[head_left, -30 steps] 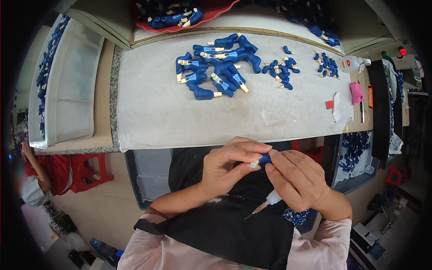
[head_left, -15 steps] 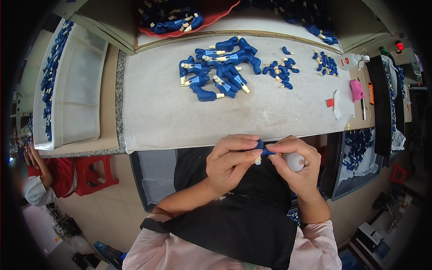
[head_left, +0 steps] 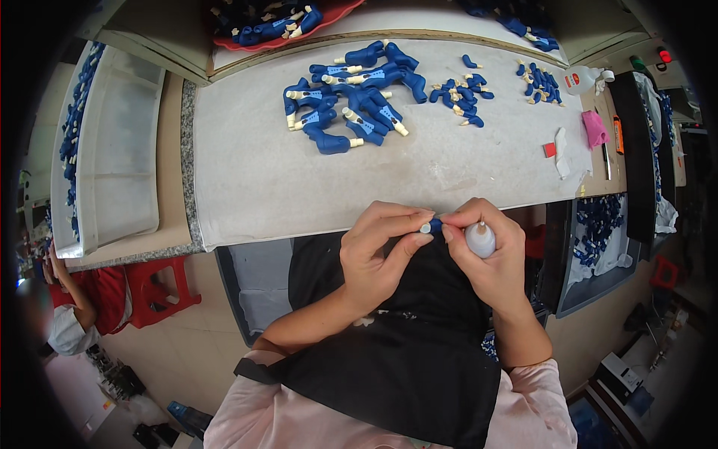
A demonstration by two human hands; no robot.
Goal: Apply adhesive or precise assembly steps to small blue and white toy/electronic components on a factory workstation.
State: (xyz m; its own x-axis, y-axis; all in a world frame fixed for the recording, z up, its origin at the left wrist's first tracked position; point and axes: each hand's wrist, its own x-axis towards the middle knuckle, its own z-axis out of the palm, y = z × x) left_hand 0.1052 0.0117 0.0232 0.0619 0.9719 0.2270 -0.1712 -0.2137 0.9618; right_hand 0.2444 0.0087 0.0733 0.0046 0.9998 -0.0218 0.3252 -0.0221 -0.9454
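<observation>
Just in front of the table edge, my left hand pinches a small blue figurine part between thumb and fingers. The part's pale round peg end faces me. My right hand is closed round a small white squeeze bottle with a narrow tip, while its thumb and forefinger grip the other side of the same blue part. Larger blue figurine pieces with cream pegs lie in a cluster on the white table top. Smaller blue limbs lie to their right, with another group of blue limbs beyond.
At the right stand a clear bottle, a pink cloth and an orange cutter. A red tray of blue parts sits on the back shelf. Bins flank the table: a white one left, a grey one right. A person sits far left.
Both hands have risen slightly toward the table edge. The blue part has been turned, so its peg end now faces me. The bottle has tilted, its tip now showing upward.
</observation>
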